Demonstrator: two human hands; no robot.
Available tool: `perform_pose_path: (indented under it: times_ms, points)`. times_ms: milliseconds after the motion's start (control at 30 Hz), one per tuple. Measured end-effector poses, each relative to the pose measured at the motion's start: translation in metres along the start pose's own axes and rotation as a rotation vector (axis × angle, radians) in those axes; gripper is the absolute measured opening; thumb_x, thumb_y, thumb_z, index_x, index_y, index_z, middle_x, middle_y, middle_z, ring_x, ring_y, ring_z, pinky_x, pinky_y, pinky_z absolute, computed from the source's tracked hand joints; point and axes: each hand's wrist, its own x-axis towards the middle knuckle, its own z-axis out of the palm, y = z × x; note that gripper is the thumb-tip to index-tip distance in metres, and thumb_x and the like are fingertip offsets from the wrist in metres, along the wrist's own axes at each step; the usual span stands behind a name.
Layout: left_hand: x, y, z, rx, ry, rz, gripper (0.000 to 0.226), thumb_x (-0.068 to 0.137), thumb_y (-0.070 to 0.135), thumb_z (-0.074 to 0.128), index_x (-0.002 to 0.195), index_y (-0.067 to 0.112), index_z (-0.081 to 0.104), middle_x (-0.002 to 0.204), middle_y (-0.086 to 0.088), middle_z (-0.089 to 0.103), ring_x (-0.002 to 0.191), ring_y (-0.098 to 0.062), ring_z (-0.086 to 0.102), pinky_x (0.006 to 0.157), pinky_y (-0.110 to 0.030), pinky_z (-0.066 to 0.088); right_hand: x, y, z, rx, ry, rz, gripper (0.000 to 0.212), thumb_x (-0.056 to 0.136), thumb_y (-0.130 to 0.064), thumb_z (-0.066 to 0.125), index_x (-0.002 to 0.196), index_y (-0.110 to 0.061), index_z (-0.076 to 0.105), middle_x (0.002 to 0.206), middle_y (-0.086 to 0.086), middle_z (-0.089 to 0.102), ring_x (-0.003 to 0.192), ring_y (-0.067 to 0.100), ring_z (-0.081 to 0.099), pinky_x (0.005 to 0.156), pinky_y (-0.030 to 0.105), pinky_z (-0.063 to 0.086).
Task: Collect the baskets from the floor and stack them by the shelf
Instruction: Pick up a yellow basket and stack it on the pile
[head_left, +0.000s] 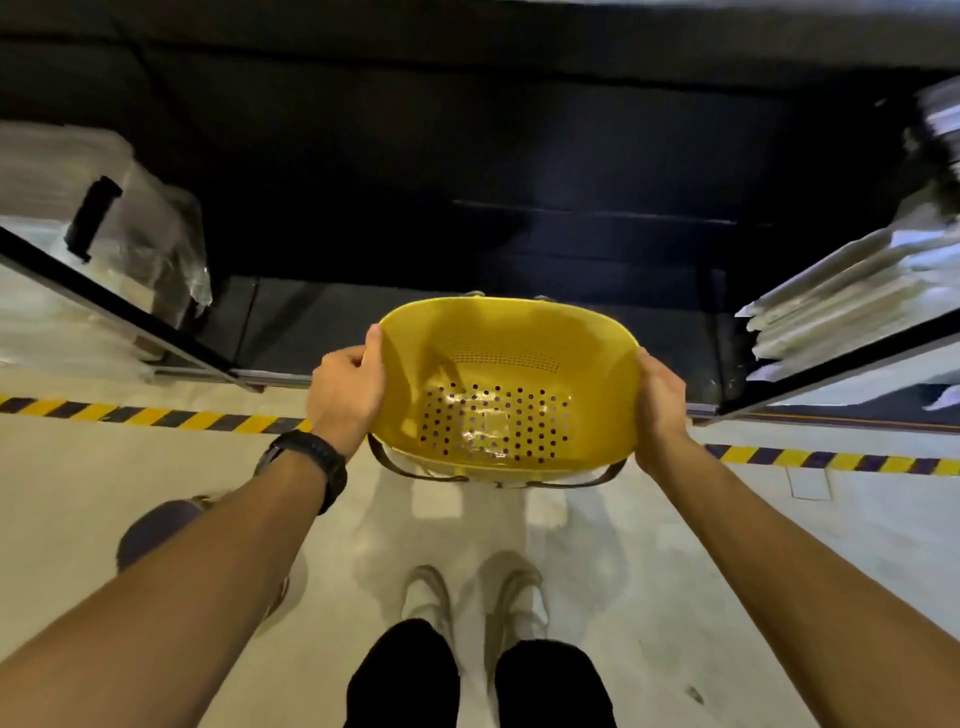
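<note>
We hold the yellow perforated plastic basket (506, 384) above the striped floor tape (156, 415), left hand (348, 389) and right hand (661, 397) clamped on its opposite rims.

Yellow-and-black striped tape (156, 415) runs left to right, with a clear plastic-wrapped bin (150, 234) at left and stacked pale flat packs (857, 291) at right.

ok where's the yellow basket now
Head view, centre: the basket is held off the floor, left hand and right hand gripping its ends, above the striped tape before the shelf.
</note>
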Motion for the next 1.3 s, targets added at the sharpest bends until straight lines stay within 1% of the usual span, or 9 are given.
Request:
perform_pose_path:
  times_ms: [100,233,400,467,633,767,900,1133,1300]
  points:
    - [0.039,-0.051,0.062,0.001,0.017,-0.005,0.060,0.101,0.062,0.034,0.063,0.020,0.054,0.066,0.001,0.056,0.065,-0.021,0.054,0.067,-0.036,0.046,0.060,0.057,0.017,0.003,-0.006,-0.015,0.022,0.098,-0.030,0.053,0.080,-0.027,0.065,0.079,-0.001,0.064,0.074,0.016,0.059,0.065,0.031,0.052]
    - [0.083,-0.121,0.138,-0.017,0.059,-0.015,0.074,0.097,0.068,0.035,0.071,0.004,0.063,0.065,-0.005,0.058,0.065,-0.026,0.055,0.069,-0.042,0.050,0.136,0.132,0.036,-0.026,-0.005,-0.041,0.025,0.097,-0.034,0.053,0.077,-0.026,0.066,0.079,0.000,0.065,0.078,0.018,0.060,0.069,0.032,0.051]
    - [0.116,-0.184,0.206,-0.064,0.062,0.003,0.062,0.095,0.069,0.038,0.055,0.022,0.047,0.058,0.002,0.050,0.059,-0.016,0.050,0.055,-0.030,0.038,0.196,0.206,0.047,-0.019,-0.032,-0.052,0.023,0.100,-0.033,0.049,0.082,-0.031,0.063,0.092,-0.002,0.068,0.098,0.018,0.062,0.079,0.041,0.054]
    - [0.123,-0.195,0.220,-0.073,0.085,0.012,0.060,0.095,0.069,0.038,0.055,0.024,0.045,0.058,0.003,0.050,0.059,-0.014,0.049,0.056,-0.030,0.037,0.209,0.221,0.048,-0.019,-0.057,-0.057,0.026,0.101,-0.036,0.046,0.081,-0.029,0.062,0.093,0.000,0.067,0.093,0.021,0.065,0.075,0.039,0.054]
    - [0.125,-0.202,0.221,-0.104,0.084,0.063,0.053,0.094,0.070,0.038,0.068,0.026,0.050,0.075,0.000,0.055,0.071,-0.018,0.053,0.078,-0.042,0.051,0.218,0.229,0.049,-0.020,-0.069,-0.107,0.020,0.101,-0.036,0.046,0.094,-0.028,0.064,0.109,0.008,0.066,0.097,0.022,0.060,0.099,0.049,0.049]
    - [0.118,-0.201,0.217,-0.088,0.070,0.071,0.044,0.099,0.063,0.039,0.068,0.032,0.043,0.075,0.009,0.048,0.072,-0.013,0.049,0.094,-0.047,0.050,0.216,0.234,0.045,-0.045,-0.054,-0.109,0.018,0.102,-0.039,0.044,0.095,-0.031,0.058,0.109,-0.001,0.067,0.105,0.021,0.064,0.096,0.045,0.053]
    - [0.109,-0.201,0.217,-0.077,0.088,0.067,0.043,0.099,0.062,0.040,0.067,0.035,0.037,0.073,0.013,0.042,0.066,-0.005,0.042,0.092,-0.043,0.048,0.213,0.241,0.041,-0.053,-0.039,-0.118,0.015,0.103,-0.039,0.043,0.095,-0.032,0.054,0.103,-0.004,0.064,0.101,0.019,0.063,0.093,0.042,0.053]
    - [0.107,-0.220,0.234,-0.044,0.084,0.035,0.049,0.096,0.068,0.039,0.063,0.031,0.044,0.070,0.010,0.048,0.067,-0.012,0.048,0.088,-0.046,0.050,0.219,0.265,0.030,-0.087,-0.044,-0.132,0.020,0.104,-0.041,0.039,0.099,-0.030,0.056,0.098,-0.002,0.063,0.091,0.018,0.061,0.077,0.037,0.050]
    - [0.110,-0.237,0.248,0.006,0.093,0.043,0.050,0.097,0.066,0.037,0.061,0.032,0.041,0.068,0.010,0.046,0.069,-0.021,0.050,0.088,-0.048,0.049,0.226,0.286,0.036,-0.055,-0.022,-0.120,0.030,0.101,-0.039,0.044,0.076,-0.029,0.056,0.080,-0.002,0.062,0.077,0.017,0.059,0.068,0.034,0.050]
